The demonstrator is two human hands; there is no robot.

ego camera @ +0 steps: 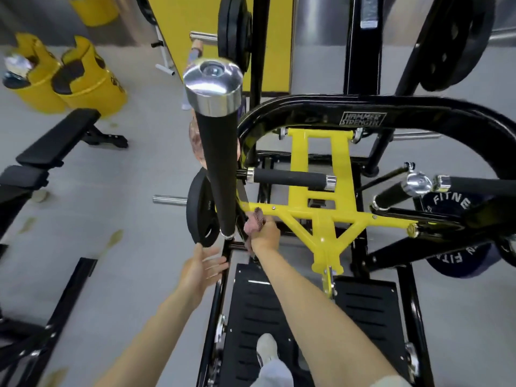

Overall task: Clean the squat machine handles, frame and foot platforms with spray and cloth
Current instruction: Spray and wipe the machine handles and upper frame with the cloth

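I look down into a black and yellow squat machine. My right hand (265,233) grips a pinkish cloth (255,220) and presses it against the yellow frame (321,216) where it meets the left black upright. My left hand (202,268) hovers open, fingers spread, beside the black frame bar just below the left weight plate (199,209). A long black-gripped handle (220,169) with a chrome cap rises toward me. A short handle (290,178) and two right-side handles (391,195) stick out nearby. The black foot platform (368,308) lies below. No spray bottle is visible.
My shoe (267,349) stands on the platform. A black bench (53,143) is at left, yellow drums (86,85) behind it. Weight plates (452,208) hang on the right and at the top. Grey floor (125,191) stretches left of the machine.
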